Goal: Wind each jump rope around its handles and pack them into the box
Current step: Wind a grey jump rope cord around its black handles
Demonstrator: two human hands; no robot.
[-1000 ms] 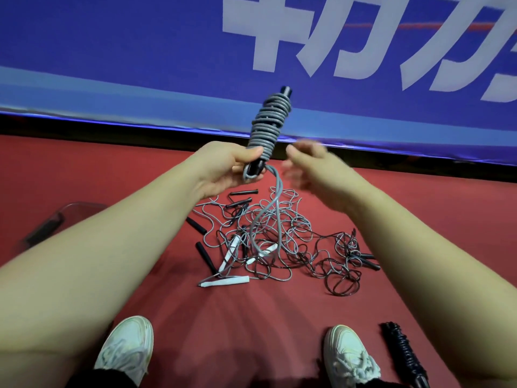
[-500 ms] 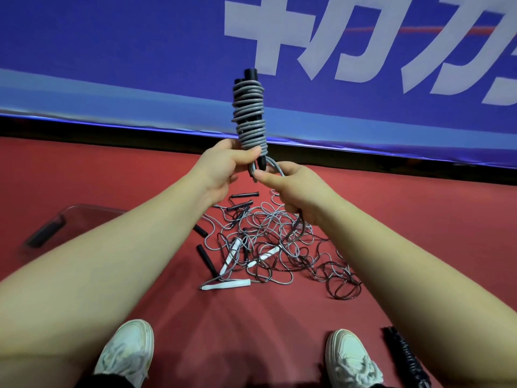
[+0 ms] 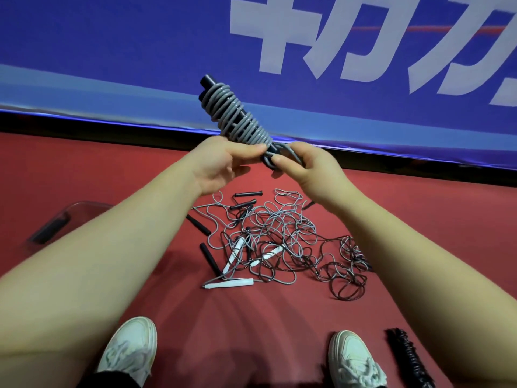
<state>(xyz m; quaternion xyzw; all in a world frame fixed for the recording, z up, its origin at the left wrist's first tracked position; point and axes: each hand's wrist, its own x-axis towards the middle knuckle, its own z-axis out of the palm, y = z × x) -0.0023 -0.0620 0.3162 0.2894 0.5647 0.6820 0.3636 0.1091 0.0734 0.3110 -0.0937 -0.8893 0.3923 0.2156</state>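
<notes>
A grey jump rope [image 3: 234,119] is coiled tightly around its two black handles and held up in front of me, tilted to the upper left. My left hand [image 3: 223,161] grips the lower end of the bundle. My right hand [image 3: 305,163] pinches the last grey loop at the bottom of the bundle. Below them, a tangle of grey and black ropes [image 3: 282,242] with black and white handles lies on the red floor. A wound black rope [image 3: 409,357] lies by my right shoe. The clear box [image 3: 64,219] sits at the left, partly hidden by my left forearm.
A blue banner wall [image 3: 140,51] with white characters runs across the back, above a dark gap at the floor edge. My two white shoes [image 3: 128,348] stand at the bottom of the view. Red floor [image 3: 419,214] lies open to the right of the tangle.
The bundle has tipped from upright to leaning upper left. My right hand has come up from the loose strand to the bottom of the bundle, and the trailing rope is now wound in.
</notes>
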